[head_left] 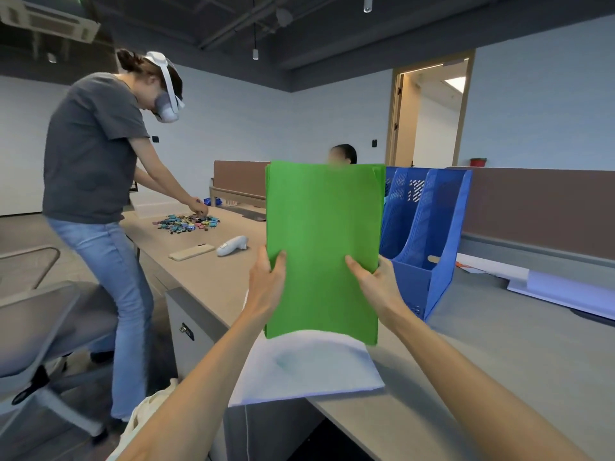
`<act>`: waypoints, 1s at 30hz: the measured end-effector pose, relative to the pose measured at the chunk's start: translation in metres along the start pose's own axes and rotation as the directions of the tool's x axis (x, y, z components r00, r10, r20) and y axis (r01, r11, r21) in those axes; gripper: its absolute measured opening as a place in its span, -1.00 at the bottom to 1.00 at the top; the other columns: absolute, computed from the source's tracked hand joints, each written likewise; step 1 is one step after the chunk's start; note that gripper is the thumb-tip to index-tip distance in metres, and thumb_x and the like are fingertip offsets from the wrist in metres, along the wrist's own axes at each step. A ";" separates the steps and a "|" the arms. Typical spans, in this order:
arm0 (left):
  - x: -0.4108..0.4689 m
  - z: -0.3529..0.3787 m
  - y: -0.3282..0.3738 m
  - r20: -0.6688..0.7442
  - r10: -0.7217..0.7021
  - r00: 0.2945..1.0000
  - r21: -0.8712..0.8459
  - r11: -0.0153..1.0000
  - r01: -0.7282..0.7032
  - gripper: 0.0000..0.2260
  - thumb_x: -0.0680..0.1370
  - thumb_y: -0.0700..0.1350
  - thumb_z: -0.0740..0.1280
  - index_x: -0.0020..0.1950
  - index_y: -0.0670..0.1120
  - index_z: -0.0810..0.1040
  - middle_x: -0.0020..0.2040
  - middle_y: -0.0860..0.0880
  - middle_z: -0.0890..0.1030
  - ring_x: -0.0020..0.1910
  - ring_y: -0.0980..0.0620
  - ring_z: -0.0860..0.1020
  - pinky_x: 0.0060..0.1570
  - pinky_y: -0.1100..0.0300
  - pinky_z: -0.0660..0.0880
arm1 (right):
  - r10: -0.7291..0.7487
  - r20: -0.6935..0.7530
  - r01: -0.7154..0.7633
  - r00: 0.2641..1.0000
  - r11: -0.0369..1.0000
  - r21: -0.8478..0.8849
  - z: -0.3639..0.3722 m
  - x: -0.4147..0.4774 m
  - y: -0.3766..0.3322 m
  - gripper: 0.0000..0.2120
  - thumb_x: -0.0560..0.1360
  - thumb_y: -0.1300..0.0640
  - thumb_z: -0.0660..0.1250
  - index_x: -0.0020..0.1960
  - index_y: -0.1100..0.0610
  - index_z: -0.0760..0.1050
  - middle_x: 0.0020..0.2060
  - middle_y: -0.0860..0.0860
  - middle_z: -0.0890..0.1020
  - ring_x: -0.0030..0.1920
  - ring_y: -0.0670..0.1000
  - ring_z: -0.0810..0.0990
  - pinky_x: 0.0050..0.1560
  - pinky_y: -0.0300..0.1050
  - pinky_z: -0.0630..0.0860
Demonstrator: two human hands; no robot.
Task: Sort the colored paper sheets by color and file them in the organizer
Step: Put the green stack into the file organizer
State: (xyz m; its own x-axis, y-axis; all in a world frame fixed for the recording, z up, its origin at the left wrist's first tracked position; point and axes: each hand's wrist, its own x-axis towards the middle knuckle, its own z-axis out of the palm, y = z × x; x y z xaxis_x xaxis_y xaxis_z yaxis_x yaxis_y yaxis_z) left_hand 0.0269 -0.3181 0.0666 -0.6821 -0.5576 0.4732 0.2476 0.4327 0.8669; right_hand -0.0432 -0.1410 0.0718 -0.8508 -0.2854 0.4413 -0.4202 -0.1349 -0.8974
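Observation:
A stack of green paper sheets (pixel 322 247) stands upright in front of me, lifted above the desk. My left hand (pixel 266 284) grips its left edge, thumb on the front. My right hand (pixel 372 284) grips its right edge the same way. Beneath the green stack lies a pile of white or pale sheets (pixel 309 371) on the desk's near edge. The blue file organizer (pixel 422 234), with several upright compartments, stands just behind and to the right of the green stack, partly hidden by it.
A person in a headset stands at the left, bent over a heap of small coloured pieces (pixel 186 222). A phone (pixel 191 252) and a white controller (pixel 232 246) lie on the desk. A grey chair (pixel 43 314) is at left. Pale sheets (pixel 562 287) lie at right.

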 end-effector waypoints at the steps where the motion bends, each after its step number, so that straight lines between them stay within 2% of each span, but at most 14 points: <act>1: 0.004 -0.002 0.007 -0.026 0.017 1.000 -0.039 0.999 -0.018 -0.68 0.64 -0.02 0.17 0.38 -0.04 0.34 0.22 0.07 0.52 0.16 0.07 0.49 0.28 0.04 0.38 | -0.055 0.003 0.055 0.998 0.998 0.002 0.000 0.004 -0.009 -0.91 0.55 0.15 0.34 -0.01 0.01 0.60 -0.09 -0.06 0.69 -0.05 -0.05 0.66 -0.01 -0.14 0.60; 3: 0.009 -0.004 0.013 -0.045 0.017 0.999 -0.098 0.995 -0.022 -0.60 0.63 0.02 0.20 0.44 -0.05 0.30 0.30 0.11 0.47 0.25 0.08 0.45 0.31 0.09 0.33 | -0.116 0.025 0.115 0.993 0.993 0.020 -0.002 0.007 -0.018 -0.89 0.55 0.17 0.34 -0.05 -0.01 0.61 -0.08 -0.01 0.70 -0.04 -0.01 0.67 -0.01 -0.10 0.60; 5: 0.006 -0.004 0.001 0.024 -0.024 0.999 -0.127 0.992 0.027 -0.58 0.61 0.04 0.24 0.45 -0.01 0.31 0.34 0.08 0.49 0.30 0.05 0.46 0.36 0.00 0.36 | -0.073 0.053 0.074 0.996 0.997 -0.012 -0.006 0.002 -0.004 -0.89 0.54 0.16 0.36 -0.03 -0.02 0.62 -0.06 -0.04 0.71 -0.02 -0.02 0.67 0.04 -0.07 0.60; 8: -0.008 -0.001 -0.020 0.184 -0.099 0.978 -0.034 0.994 0.107 -0.70 0.60 -0.06 0.29 0.33 0.07 0.44 0.21 0.07 0.60 0.15 0.08 0.58 0.25 -0.02 0.48 | 0.037 0.074 -0.030 0.997 0.996 -0.087 -0.010 -0.013 0.031 -0.90 0.55 0.14 0.35 0.00 0.02 0.63 -0.06 -0.04 0.71 0.02 0.07 0.67 0.10 0.10 0.58; 11: 0.002 -0.004 -0.008 0.157 -0.114 0.981 -0.089 0.988 0.129 -0.73 0.58 -0.05 0.31 0.28 0.04 0.50 0.21 0.01 0.61 0.11 0.02 0.60 0.19 0.04 0.50 | 0.047 0.025 -0.045 0.999 0.994 -0.101 -0.013 -0.006 0.028 -0.90 0.56 0.14 0.32 -0.04 0.05 0.61 -0.07 0.06 0.70 0.02 0.16 0.65 0.08 0.17 0.57; 13: 0.014 -0.006 0.016 0.147 -0.130 0.981 -0.191 0.969 0.157 -0.72 0.58 -0.01 0.31 0.28 -0.01 0.51 0.20 0.00 0.61 0.09 0.01 0.60 0.15 0.05 0.50 | 0.005 0.024 -0.002 1.000 0.996 -0.092 -0.015 0.009 0.011 -0.88 0.57 0.17 0.30 -0.02 0.16 0.60 -0.06 0.12 0.68 0.00 0.15 0.65 0.05 0.15 0.59; 15: 0.024 0.000 0.043 0.161 -0.130 0.978 -0.252 0.953 0.168 -0.72 0.57 0.03 0.31 0.26 0.01 0.48 0.18 0.09 0.58 0.05 0.08 0.57 0.15 0.11 0.45 | -0.035 0.016 0.036 0.999 0.995 -0.097 -0.016 0.028 -0.006 -0.84 0.56 0.18 0.29 -0.04 0.27 0.56 -0.08 0.17 0.66 -0.08 0.13 0.64 -0.01 0.11 0.58; 17: 0.037 0.013 0.061 0.173 -0.091 0.981 -0.226 0.965 0.129 -0.75 0.57 0.06 0.31 0.23 0.08 0.43 0.07 0.17 0.53 -0.04 0.15 0.52 0.14 0.18 0.35 | -0.052 0.004 0.052 0.999 0.993 -0.108 -0.020 0.049 -0.018 -0.80 0.53 0.17 0.27 -0.10 0.33 0.51 -0.18 0.19 0.63 -0.20 0.06 0.58 -0.13 0.05 0.57; 19: 0.054 0.028 0.072 0.155 -0.058 0.986 -0.166 0.983 0.083 -0.73 0.57 0.08 0.31 0.24 0.06 0.45 0.07 0.16 0.54 -0.01 0.14 0.51 0.11 0.19 0.32 | -0.050 -0.026 0.047 0.998 0.992 -0.118 -0.028 0.072 -0.024 -0.76 0.47 0.15 0.25 -0.15 0.37 0.42 -0.29 0.12 0.53 -0.27 0.00 0.49 -0.22 -0.03 0.47; 22: 0.079 0.052 0.080 0.138 0.035 0.990 -0.069 0.997 -0.026 -0.81 0.60 0.04 0.26 0.14 0.00 0.52 -0.11 0.09 0.55 -0.22 0.10 0.48 -0.11 0.21 0.35 | -0.035 -0.074 0.025 0.997 0.991 -0.133 -0.043 0.105 -0.027 -0.84 0.47 0.14 0.26 -0.18 0.24 0.46 -0.30 0.06 0.53 -0.31 0.00 0.46 -0.24 -0.06 0.44; 24: 0.092 0.071 0.083 0.144 0.113 0.983 -0.009 0.994 -0.113 -0.78 0.61 0.03 0.24 0.07 -0.09 0.54 -0.22 -0.03 0.53 -0.32 0.06 0.40 -0.30 0.20 0.36 | -0.050 -0.121 0.032 0.991 0.989 -0.147 -0.053 0.127 -0.028 -0.92 0.49 0.16 0.29 -0.03 0.07 0.53 -0.16 0.01 0.64 -0.24 -0.02 0.57 -0.18 -0.08 0.54; 26: 0.104 0.090 0.084 0.119 0.178 0.977 0.033 0.983 -0.183 -0.77 0.61 0.02 0.24 0.06 -0.13 0.54 -0.29 -0.10 0.50 -0.42 0.04 0.33 -0.38 0.17 0.36 | -0.071 -0.176 0.037 0.982 0.981 -0.188 -0.061 0.150 -0.025 -0.76 0.50 0.16 0.33 0.16 0.04 0.48 0.03 -0.03 0.63 -0.08 -0.07 0.60 -0.07 -0.17 0.54; 30: 0.127 0.124 0.076 0.043 0.253 0.967 0.114 0.960 -0.256 -0.72 0.59 0.07 0.23 0.02 -0.14 0.54 -0.19 -0.18 0.58 -0.39 0.01 0.38 -0.25 0.01 0.47 | -0.018 -0.204 -0.037 0.979 0.965 -0.260 -0.074 0.192 -0.015 -0.38 0.49 0.06 0.40 0.47 0.12 0.23 0.30 0.03 0.46 0.18 0.00 0.48 0.12 -0.14 0.43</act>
State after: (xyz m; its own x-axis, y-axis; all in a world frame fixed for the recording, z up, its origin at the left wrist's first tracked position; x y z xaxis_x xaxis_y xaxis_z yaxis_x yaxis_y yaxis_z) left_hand -0.1263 -0.2680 0.1734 -0.6263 -0.3991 0.6696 0.3337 0.6391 0.6930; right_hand -0.2231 -0.1236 0.1703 -0.8896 -0.0837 0.4489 -0.4564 0.1266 -0.8807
